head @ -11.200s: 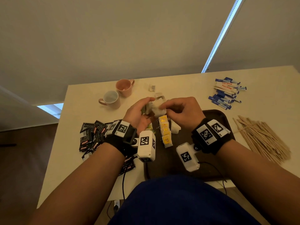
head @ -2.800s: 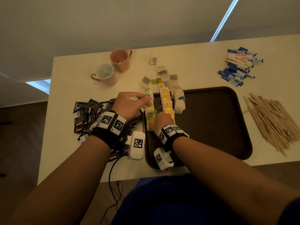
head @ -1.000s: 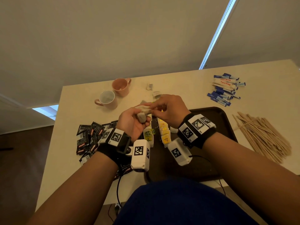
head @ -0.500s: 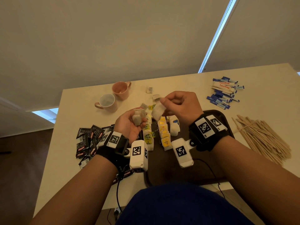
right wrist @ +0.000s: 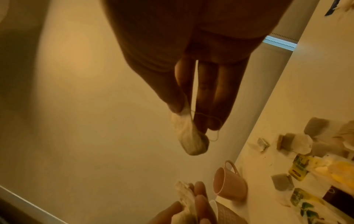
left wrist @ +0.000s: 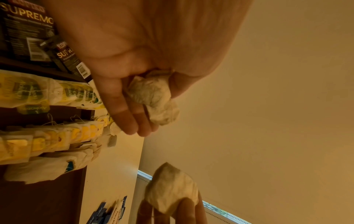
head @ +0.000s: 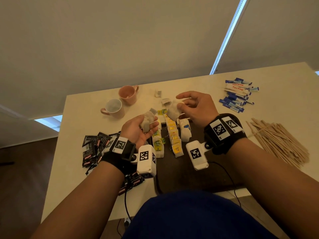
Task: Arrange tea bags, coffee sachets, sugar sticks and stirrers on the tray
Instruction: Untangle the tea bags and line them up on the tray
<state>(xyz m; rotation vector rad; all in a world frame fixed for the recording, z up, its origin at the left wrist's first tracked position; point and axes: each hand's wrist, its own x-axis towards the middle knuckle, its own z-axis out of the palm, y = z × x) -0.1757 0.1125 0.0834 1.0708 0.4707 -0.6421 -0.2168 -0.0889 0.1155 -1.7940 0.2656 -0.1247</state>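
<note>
My left hand (head: 149, 125) is held palm up above the tray's left edge and grips a small clump of pale tea bags (head: 146, 118), also visible in the left wrist view (left wrist: 153, 97). My right hand (head: 179, 101) pinches a single tea bag (head: 173, 112) by its top between thumb and finger, with its string dangling (right wrist: 212, 128). On the brown tray (head: 198, 169) lie three rows of tea bags: green-tagged (head: 158, 142), yellow-tagged (head: 174, 137) and white with blue tags (head: 185, 131).
Black coffee sachets (head: 95, 149) are heaped left of the tray. Blue and white sugar sticks (head: 238, 95) lie at the back right, and wooden stirrers (head: 279, 142) at the right. Two pink mugs (head: 128, 94) (head: 114, 107) and loose tea bags (head: 158, 93) lie behind the tray.
The hands have drawn apart. My right hand has pulled one tea bag away from the clump in my left hand and moved right with it.
</note>
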